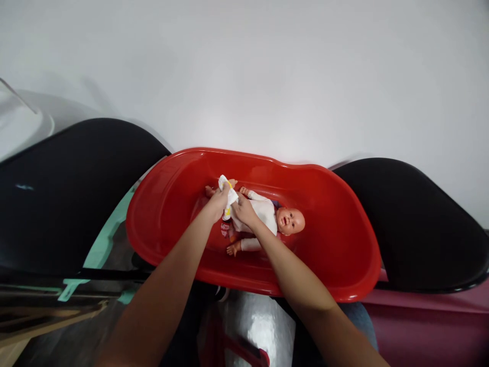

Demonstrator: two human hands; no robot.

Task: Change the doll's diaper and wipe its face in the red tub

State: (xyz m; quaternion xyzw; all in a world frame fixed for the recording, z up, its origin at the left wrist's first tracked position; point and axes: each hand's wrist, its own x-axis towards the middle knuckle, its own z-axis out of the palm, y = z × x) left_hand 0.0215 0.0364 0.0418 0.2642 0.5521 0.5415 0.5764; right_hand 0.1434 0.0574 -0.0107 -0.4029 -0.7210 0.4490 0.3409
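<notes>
A baby doll [267, 216] in a white top lies on its back inside a red plastic baby tub [336, 255], head to the right. My left hand [218, 202] is closed on a small white cloth with yellow marks [228, 193] over the doll's hips. My right hand [244, 211] rests closed on the doll's belly, its fingers pinching the same cloth from the other side. The doll's legs are mostly hidden behind my hands.
Two black rounded chair backs flank the tub, one at the left [69, 188] and one at the right [420, 224]. A white wall [267, 76] fills the background. A shiny white bag [260, 326] lies below the tub near my legs.
</notes>
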